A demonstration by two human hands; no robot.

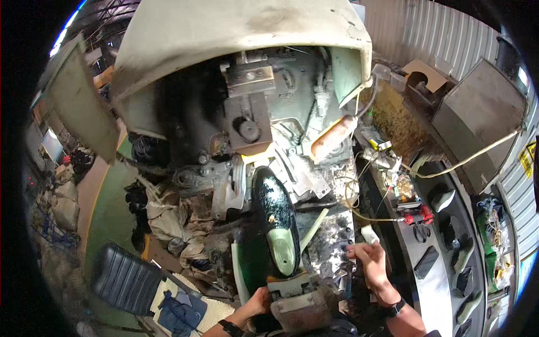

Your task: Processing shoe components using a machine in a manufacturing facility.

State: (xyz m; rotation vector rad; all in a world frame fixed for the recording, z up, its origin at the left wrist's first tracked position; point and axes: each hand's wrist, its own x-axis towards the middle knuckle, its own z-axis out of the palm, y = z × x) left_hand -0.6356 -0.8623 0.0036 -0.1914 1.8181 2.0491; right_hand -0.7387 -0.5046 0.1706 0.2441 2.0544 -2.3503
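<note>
Both hands sit low: left hand (259,301) grips the base under the one black shoe (274,213), right hand (368,254) pinches a small white piece (370,233), probably chalk. Shoe runs lengthwise, toe pointing up into the machine (252,112); heel end's hidden by the pale green last (282,251).

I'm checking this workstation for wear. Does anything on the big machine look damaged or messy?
Yes. The machine's cream hood is stained and chipped along its rim, and dirty rags lie heaped left of the black shoe.
</note>
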